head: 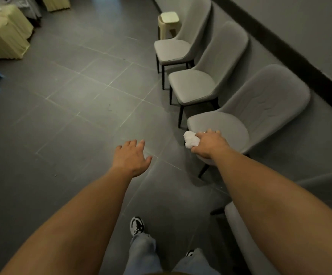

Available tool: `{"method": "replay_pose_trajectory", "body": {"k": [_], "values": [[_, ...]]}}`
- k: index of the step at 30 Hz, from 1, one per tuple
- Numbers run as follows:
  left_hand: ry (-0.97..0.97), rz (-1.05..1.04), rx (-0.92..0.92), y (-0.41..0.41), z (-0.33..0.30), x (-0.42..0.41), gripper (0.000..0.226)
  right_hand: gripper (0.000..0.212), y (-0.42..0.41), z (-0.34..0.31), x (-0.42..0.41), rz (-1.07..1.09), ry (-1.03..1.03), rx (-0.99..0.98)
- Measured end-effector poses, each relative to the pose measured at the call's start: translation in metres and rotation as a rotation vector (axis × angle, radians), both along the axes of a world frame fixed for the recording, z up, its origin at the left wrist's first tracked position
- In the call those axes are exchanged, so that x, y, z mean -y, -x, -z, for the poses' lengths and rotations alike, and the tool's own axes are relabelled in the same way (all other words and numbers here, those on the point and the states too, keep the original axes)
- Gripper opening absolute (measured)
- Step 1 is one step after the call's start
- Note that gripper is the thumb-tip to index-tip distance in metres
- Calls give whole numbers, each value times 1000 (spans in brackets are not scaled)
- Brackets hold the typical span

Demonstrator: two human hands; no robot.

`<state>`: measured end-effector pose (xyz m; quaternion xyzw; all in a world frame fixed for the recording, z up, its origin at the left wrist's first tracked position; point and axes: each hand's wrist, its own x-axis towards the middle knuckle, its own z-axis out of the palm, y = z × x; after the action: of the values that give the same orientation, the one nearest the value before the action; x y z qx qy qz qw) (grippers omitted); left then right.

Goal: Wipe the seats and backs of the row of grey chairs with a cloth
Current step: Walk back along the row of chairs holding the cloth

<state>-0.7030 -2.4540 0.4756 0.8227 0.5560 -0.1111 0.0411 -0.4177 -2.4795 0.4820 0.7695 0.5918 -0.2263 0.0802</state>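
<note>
The right hand (210, 143) is closed around a crumpled white cloth (190, 140), pressing it against the front edge of the seat of the nearest fully visible grey upholstered chair with thin black legs (260, 112). The left hand (132, 157) hangs over the dark grey tiled floor (72, 96) with fingers spread and palm down, holding and touching nothing. Two more matching grey chairs (200, 84) stand in line beyond, along the wall.
</note>
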Motion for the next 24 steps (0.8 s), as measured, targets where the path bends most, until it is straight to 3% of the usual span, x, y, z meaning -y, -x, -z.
{"method": "replay_pose_trajectory", "body": {"k": [14,24], "values": [[41,-138,-40,160,7,-181,75,69,152,-10,-175,-101,-28,61],[39,-46,17,134,9,-295,73,71,132,-22,-298,-68,-23,72]]}}
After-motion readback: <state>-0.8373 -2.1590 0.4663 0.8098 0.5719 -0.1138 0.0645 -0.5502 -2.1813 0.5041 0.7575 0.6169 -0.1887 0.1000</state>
